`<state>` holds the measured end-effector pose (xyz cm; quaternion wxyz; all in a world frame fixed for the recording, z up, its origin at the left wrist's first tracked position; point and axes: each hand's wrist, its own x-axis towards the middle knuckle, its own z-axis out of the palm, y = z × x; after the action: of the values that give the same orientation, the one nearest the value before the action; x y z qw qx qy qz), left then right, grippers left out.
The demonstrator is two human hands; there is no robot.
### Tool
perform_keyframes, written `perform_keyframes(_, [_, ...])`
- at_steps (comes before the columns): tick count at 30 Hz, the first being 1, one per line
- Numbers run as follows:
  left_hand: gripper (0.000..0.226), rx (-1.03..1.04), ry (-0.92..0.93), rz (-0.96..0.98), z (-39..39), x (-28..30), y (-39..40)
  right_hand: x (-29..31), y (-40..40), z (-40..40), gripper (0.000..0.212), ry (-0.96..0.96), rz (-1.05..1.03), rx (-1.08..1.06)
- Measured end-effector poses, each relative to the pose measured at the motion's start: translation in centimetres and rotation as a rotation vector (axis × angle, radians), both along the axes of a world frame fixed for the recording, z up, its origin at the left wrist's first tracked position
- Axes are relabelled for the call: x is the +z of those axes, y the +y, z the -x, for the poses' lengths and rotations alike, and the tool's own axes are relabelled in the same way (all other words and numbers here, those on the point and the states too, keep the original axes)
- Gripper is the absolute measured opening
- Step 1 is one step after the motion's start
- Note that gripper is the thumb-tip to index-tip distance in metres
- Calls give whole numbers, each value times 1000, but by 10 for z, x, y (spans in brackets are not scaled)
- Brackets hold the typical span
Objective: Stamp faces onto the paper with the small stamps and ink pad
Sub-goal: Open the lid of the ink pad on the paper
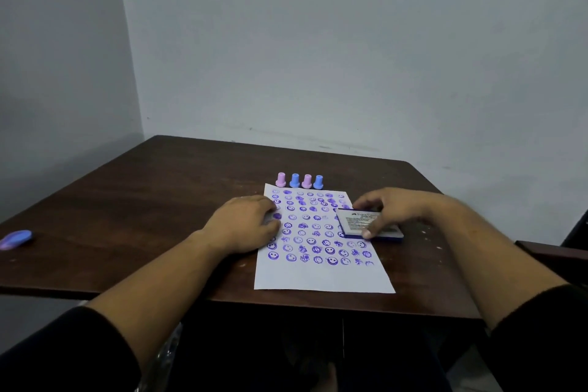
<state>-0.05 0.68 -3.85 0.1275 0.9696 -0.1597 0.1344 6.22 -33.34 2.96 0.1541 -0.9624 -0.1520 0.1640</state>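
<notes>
- Paper: a white rectangular sheet lies flat on the dark brown wooden bench at the centre of the frame, its near edge close to the bench's near edge; rows of purple-blue stamped faces and blotches cover its upper and middle part, while the strip nearest the camera is unprinted
- Four small plastic stamps stand upright in a row just past the far edge of the sheet: a pink stamp, a blue stamp, a second pink stamp and a second blue stamp, close side by side
- The left hand rests palm down at the sheet's left edge, fingers loosely curled onto the paper and grasping nothing that shows
- The right hand grips a flat rectangular ink pad case with a white printed label and dark blue rim, thumb on its near side and fingers over its far edge; the case sits at the sheet's right edge, overlapping the paper
- Both forearms are bare, with dark sleeves at the lower corners of the frame
- A small rounded purple object lies on the bench at the far left, well apart from the sheet; what it is cannot be told
</notes>
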Motion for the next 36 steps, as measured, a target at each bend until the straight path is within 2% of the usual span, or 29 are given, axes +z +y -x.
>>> perform_keyframes(3, [44, 5, 3, -10, 1, -1, 0, -4, -9, 4, 91, 28, -14, 28])
perform_keyframes(12, [43, 10, 51, 29, 2, -1, 0, -15, 23, 22, 70, -22, -231, 96])
perform_keyframes(17, [41, -18, 65, 84, 2, -2, 2, -27, 58, 35, 69, -31, -334, 145])
perform_keyframes(22, [51, -22, 60, 132, 6, 0, 0, -42, 71, 43, 69, -43, -403, 128])
perform_keyframes(26, [52, -102, 31, 219, 14, 2, -2, -50, 72, 46, 67, -71, -455, 120])
perform_keyframes(29, [65, -124, 158, 328, 20, 2, -6, -52, 72, 48, 67, -85, -457, 131])
perform_keyframes(33, [94, -122, 233, 235, 27, 0, -9, -56, 73, 52, 66, -121, -467, 143])
perform_keyframes(36, [95, -102, 210, 232, 28, 0, -8, -58, 71, 56, 68, -142, -483, 141])
